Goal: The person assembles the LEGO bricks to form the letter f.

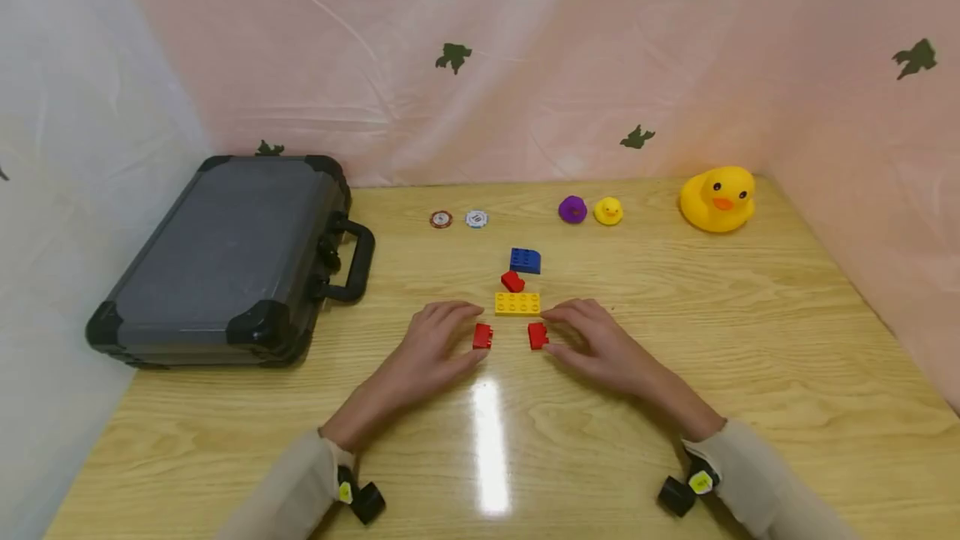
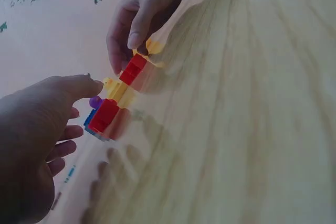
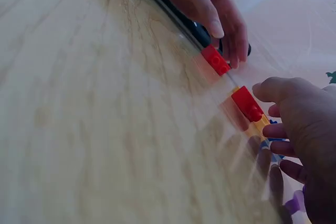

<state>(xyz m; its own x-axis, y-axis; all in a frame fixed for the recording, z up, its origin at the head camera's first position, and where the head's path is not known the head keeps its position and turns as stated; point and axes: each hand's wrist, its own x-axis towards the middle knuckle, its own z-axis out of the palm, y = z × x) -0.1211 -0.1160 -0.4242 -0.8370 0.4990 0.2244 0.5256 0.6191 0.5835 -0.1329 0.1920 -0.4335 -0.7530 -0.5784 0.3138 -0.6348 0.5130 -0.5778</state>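
Two small red toy bricks stand on the table, the left one (image 1: 482, 336) beside my left hand (image 1: 437, 348) and the right one (image 1: 537, 336) beside my right hand (image 1: 600, 342). Each hand curves loosely around its brick with thumb and fingers spread apart. In the left wrist view a gap shows between my left thumb and the near red brick (image 2: 104, 115). My right thumb is close to the red brick (image 3: 247, 103) in the right wrist view. Just beyond lies a yellow eight-stud brick (image 1: 517, 304), then a red curved piece (image 1: 513, 282) and a blue brick (image 1: 525, 261).
A grey hard case (image 1: 217, 257) with a black handle (image 1: 358, 265) fills the left side. Along the back lie a red-brown chip (image 1: 441, 219), a white chip (image 1: 476, 219), a small purple duck (image 1: 572, 209), a small yellow duck (image 1: 608, 211) and a large yellow duck (image 1: 717, 200).
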